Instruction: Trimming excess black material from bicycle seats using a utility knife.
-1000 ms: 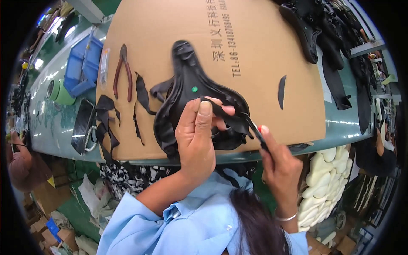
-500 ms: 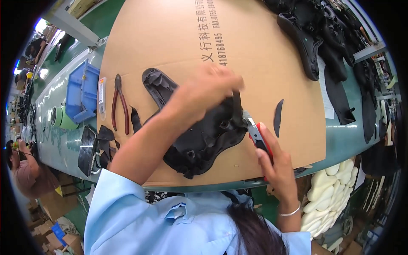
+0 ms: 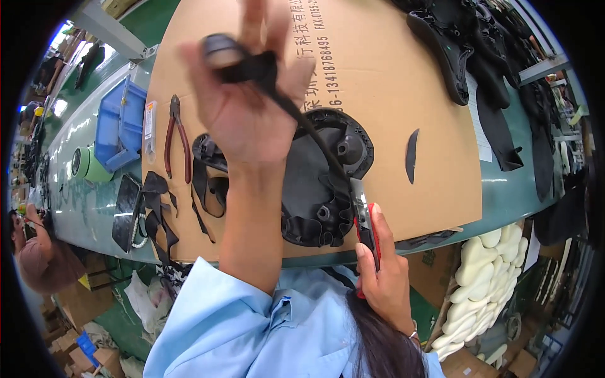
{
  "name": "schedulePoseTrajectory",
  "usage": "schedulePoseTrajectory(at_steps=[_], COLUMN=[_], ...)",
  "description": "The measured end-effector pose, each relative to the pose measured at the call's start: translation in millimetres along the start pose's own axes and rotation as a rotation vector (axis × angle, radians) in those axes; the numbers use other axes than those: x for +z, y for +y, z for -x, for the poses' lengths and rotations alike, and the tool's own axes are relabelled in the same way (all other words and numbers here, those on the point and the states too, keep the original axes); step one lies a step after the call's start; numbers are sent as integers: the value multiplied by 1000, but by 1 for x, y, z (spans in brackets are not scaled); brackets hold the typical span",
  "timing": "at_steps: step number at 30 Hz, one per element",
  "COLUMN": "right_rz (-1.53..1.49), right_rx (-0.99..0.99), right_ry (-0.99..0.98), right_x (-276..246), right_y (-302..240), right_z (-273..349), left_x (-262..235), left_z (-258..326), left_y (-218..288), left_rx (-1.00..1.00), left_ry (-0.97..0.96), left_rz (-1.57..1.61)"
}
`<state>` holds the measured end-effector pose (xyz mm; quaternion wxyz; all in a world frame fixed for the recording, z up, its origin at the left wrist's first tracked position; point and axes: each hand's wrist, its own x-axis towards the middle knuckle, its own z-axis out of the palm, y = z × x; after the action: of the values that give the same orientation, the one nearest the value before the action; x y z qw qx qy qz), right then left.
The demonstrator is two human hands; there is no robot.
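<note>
Black rubbery strip (image 3: 302,123) now lifted high in our left grip (image 3: 252,94), pulled taut; beneath it, our right grip (image 3: 381,271) stays clenched around the red-handled utility knife (image 3: 364,217), cutting it free.

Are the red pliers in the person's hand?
No, the red-handled pliers lie on the cardboard sheet, while the right hand holds a red utility knife instead.
</note>
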<state>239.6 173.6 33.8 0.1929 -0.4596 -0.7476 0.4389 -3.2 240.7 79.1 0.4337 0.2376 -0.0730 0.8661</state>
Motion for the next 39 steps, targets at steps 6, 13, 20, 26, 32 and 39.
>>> schedulePoseTrajectory(at_steps=[6, 13, 20, 26, 32, 39], right_rz=[381, -268, -31, -20, -12, 362], right_rx=[-230, 143, -21, 82, 69, -127], right_ry=[-12, -274, -262, -114, -22, -281], right_x=[-33, -33, -33, -20, -10, -99], right_y=[2, 7, 14, -1, -9, -12], right_z=[-32, -56, -54, -5, 4, -90], left_x=[12, -54, -57, -61, -65, -20], left_z=[28, 26, 29, 21, 12, 83], left_y=[14, 6, 7, 6, 14, 62], left_rx=[-547, 156, 365, 444, -239, -702], left_ry=[-856, -1092, -891, -325, 439, 179], left_rz=[-2229, -1917, -1962, -1917, -1513, -1703])
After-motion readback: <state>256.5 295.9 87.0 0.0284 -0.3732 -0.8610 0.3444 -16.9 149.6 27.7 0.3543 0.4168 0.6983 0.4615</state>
